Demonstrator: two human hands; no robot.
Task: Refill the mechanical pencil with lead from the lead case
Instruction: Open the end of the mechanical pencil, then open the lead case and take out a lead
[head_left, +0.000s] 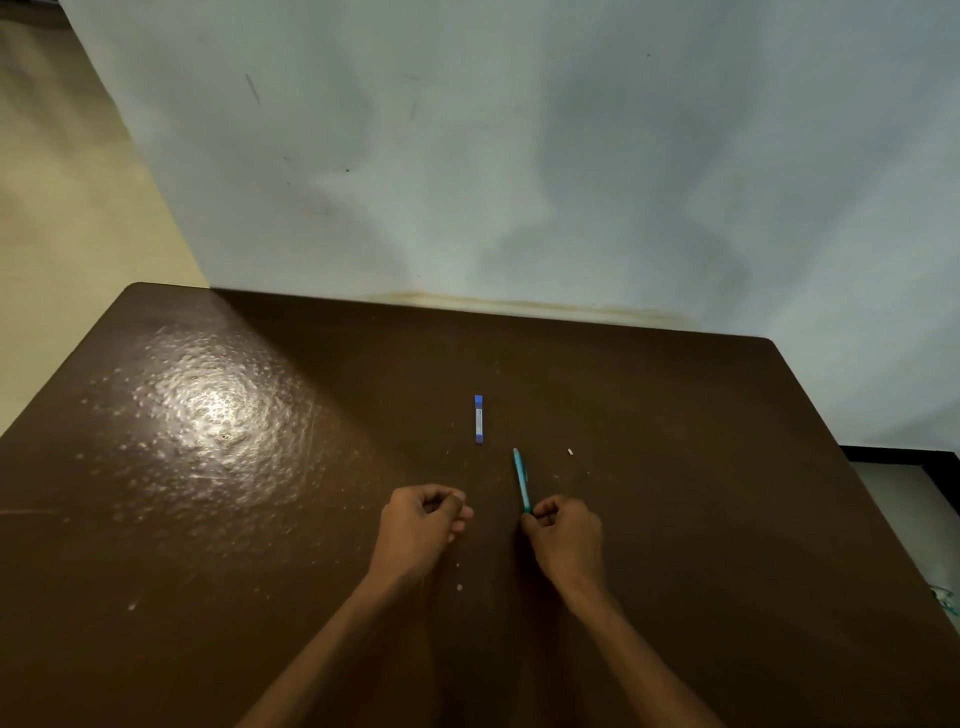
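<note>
A teal mechanical pencil (520, 478) points away from me over the brown table (260, 545). My right hand (563, 540) grips its near end. A small blue and white lead case (478, 419) lies flat on the table just beyond both hands, a little left of the pencil's far tip. My left hand (421, 525) rests on the table left of the pencil with its fingers curled in and the thumb against the fingertips; whether it pinches anything is too small to tell.
A tiny white piece (570, 452) lies right of the pencil, and white specks (459, 587) lie between my forearms. The table's far edge meets a pale wall (519, 156). Floor (62, 208) shows past the left edge.
</note>
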